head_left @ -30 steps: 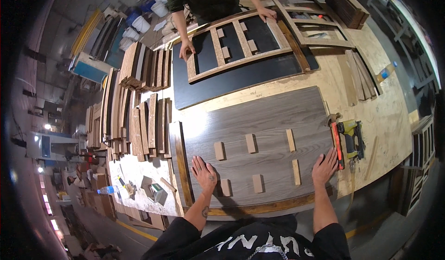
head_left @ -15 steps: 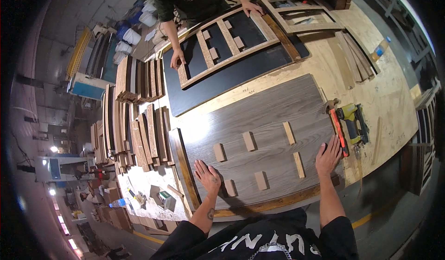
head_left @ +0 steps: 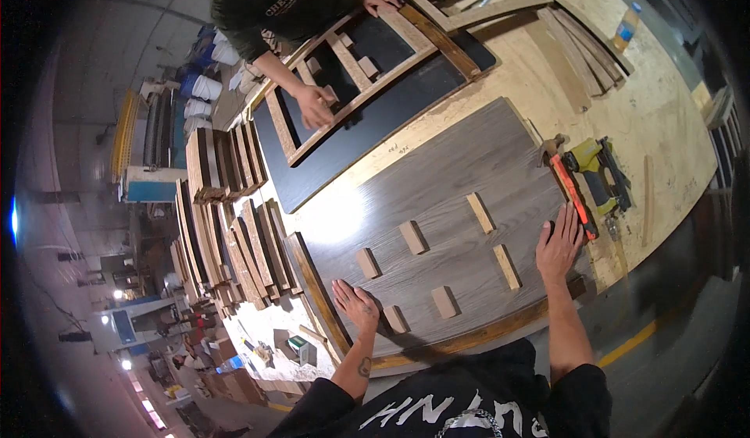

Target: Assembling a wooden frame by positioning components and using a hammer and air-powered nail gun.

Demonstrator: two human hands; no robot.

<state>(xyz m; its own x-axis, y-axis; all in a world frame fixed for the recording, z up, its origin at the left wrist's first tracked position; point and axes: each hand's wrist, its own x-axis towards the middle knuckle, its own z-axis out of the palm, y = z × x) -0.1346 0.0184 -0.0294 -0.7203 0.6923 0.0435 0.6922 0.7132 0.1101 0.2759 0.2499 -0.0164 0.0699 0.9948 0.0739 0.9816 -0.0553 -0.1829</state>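
My left hand [head_left: 357,305] lies flat with its fingers stretched on the grey wood-grain panel [head_left: 437,180], close to the wooden strip [head_left: 316,293] along its left edge. Toward the panel's right side rests my right hand [head_left: 559,243], palm down, holding nothing. Its fingertips are close to a claw hammer [head_left: 574,197] with a red-orange handle. Several small wooden blocks [head_left: 414,237] stand in two rows between my hands, and a second wooden strip [head_left: 461,339] runs along the near edge. Beyond the hammer lies a yellow-green and black nail gun [head_left: 600,174].
Across the bench a co-worker's hand [head_left: 314,106] reaches over a wooden frame [head_left: 367,98] on a black panel [head_left: 301,176]. Stacked wooden strips [head_left: 262,243] fill the left. A bottle [head_left: 627,28], curved slats [head_left: 578,55] and another frame [head_left: 492,12] lie at far right.
The co-worker's hand has left the frame's left end and moved right to a block inside it. The view has shifted slightly; my hands stay flat on the panel.
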